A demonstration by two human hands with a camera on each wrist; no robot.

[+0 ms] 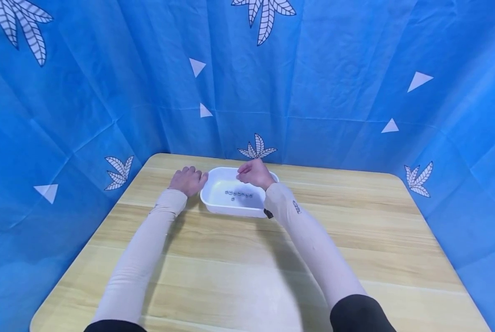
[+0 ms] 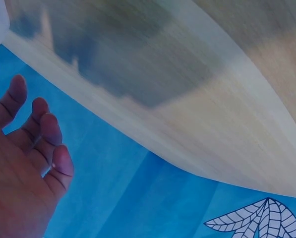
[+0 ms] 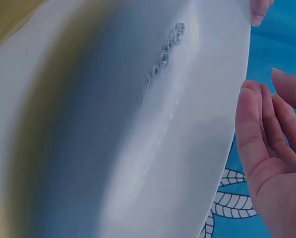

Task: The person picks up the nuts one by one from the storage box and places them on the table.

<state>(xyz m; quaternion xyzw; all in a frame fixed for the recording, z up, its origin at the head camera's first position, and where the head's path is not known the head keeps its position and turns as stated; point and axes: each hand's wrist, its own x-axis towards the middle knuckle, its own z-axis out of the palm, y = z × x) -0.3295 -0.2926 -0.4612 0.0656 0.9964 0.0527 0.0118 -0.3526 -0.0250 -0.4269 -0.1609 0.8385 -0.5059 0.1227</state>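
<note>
A white plastic tray with rounded corners stands on the table, and several small shiny metal rings lie in it, most of them in a row and one apart. My right hand is over the tray's far right part; in the right wrist view its fingers are bent, the thumb stands apart from them, and nothing shows between. My left hand is beside the tray's left end, its thumb close to the rim. Loosely curled, its fingers hold nothing in the left wrist view.
The wooden table has rounded corners and extends in front of the tray and to its right. A blue curtain with white leaf and triangle prints hangs behind the table and along both sides. Light sleeves cover both forearms.
</note>
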